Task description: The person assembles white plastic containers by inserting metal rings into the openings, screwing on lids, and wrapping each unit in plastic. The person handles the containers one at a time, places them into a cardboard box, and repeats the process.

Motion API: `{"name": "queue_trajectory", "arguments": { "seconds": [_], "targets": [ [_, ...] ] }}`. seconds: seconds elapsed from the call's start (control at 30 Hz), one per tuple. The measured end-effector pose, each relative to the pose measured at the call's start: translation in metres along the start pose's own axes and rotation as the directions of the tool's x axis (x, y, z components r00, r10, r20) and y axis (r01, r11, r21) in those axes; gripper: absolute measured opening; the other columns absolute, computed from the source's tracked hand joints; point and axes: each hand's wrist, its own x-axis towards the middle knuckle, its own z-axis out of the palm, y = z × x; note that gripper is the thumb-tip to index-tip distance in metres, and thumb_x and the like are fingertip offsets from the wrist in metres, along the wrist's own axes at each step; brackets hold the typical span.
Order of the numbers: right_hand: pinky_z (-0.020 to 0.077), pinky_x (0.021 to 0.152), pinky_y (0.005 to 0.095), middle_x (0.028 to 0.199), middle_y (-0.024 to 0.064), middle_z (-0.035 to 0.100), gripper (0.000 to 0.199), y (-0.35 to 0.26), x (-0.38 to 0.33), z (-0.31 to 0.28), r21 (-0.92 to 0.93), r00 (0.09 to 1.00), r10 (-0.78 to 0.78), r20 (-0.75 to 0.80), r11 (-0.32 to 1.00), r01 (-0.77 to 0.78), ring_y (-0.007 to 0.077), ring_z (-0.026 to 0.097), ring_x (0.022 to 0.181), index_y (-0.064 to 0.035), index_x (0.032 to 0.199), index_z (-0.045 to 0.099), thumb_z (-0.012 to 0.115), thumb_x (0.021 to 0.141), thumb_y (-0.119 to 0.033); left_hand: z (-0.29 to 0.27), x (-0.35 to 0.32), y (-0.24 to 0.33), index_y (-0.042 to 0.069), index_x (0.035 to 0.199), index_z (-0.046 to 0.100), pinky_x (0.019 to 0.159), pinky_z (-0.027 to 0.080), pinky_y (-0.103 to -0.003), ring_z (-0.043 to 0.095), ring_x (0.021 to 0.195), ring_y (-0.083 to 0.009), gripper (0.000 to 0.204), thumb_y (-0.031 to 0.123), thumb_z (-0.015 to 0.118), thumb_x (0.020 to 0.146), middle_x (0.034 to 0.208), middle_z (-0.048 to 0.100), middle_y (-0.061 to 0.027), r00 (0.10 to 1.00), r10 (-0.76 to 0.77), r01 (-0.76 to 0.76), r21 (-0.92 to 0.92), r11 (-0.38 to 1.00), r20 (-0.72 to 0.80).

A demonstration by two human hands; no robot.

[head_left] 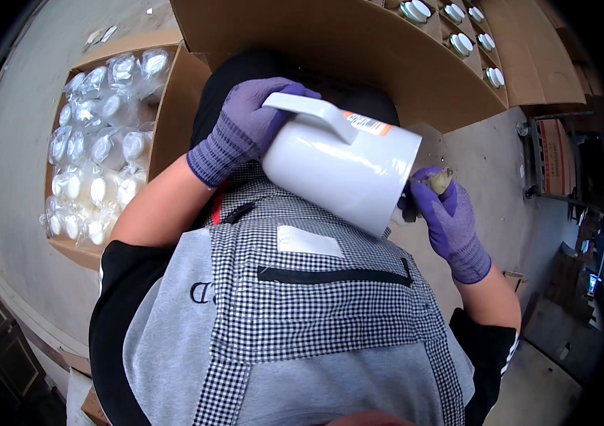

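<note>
A large pale grey jug (337,167) with a side handle and an orange-and-white sticker lies tilted across my lap. My left hand (245,128), in a purple knit glove, is closed around the rounded left end of the jug, near its handle. Close to the jug's right end, my right hand (450,216), gloved the same way, is closed on something I cannot make out. A beige lump (441,181) shows above its fingers and a dark part shows beside them, next to the jug's rim.
To the left stands an open carton (163,135) filled with plastic-wrapped, white-topped items. Ahead, a large cardboard box (330,53) with dividers holds several white-lidded glass jars (461,44). A metal rack with a carton (556,156) stands at the right.
</note>
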Motion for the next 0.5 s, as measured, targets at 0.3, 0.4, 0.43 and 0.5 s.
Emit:
{"name": "queue_trajectory", "arguments": {
  "seconds": [0.3,0.4,0.43,0.5],
  "targets": [
    [0.0515,0.098,0.0538,0.110,0.0105,0.065,0.030,-0.066,0.012,-0.035,-0.597,0.702,-0.563,0.435,0.403,0.693,0.0270,0.064,0.107,-0.0163,0.100,0.069,0.076,0.071,-0.019,0.005,0.027,-0.017,0.003,0.112,0.069,0.083,0.056,-0.037,0.070,0.095,-0.0312,0.028,0.020,0.063,0.091,0.102,0.072,-0.0167,0.782,0.414,-0.589,0.336,0.734,0.466],
    [0.0526,0.099,0.0534,0.110,0.0097,0.064,0.034,-0.070,0.012,-0.029,-0.604,0.711,-0.497,0.496,0.391,0.695,0.0299,0.062,0.112,-0.0157,0.098,0.070,0.078,0.066,-0.022,0.018,0.035,-0.006,0.003,0.122,0.066,0.091,0.056,-0.038,0.070,0.102,-0.0304,0.034,0.019,0.065,0.092,0.108,0.072,-0.0170,0.773,0.208,-0.342,0.118,0.932,0.599],
    [0.0536,0.098,0.0517,0.109,0.0107,0.064,0.034,-0.072,0.014,-0.030,-0.589,0.717,-0.484,0.502,0.416,0.693,0.0305,0.064,0.109,-0.0137,0.098,0.069,0.078,0.066,-0.023,0.021,0.037,-0.004,0.003,0.121,0.067,0.092,0.056,-0.037,0.070,0.102,-0.0292,0.032,0.020,0.064,0.093,0.109,0.072,-0.0167,0.786,0.119,-0.190,0.053,0.980,0.606],
    [0.0554,0.093,0.0483,0.106,0.0126,0.064,0.037,-0.074,0.021,-0.031,-0.538,0.674,-0.499,0.545,0.408,0.738,0.0321,0.066,0.101,-0.0101,0.098,0.069,0.078,0.066,-0.026,0.024,0.039,-0.003,0.002,0.118,0.068,0.092,0.056,-0.037,0.071,0.103,-0.0269,0.030,0.021,0.061,0.096,0.109,0.072,-0.0163,0.768,-0.059,0.134,-0.070,0.989,0.638]
  ]
}}
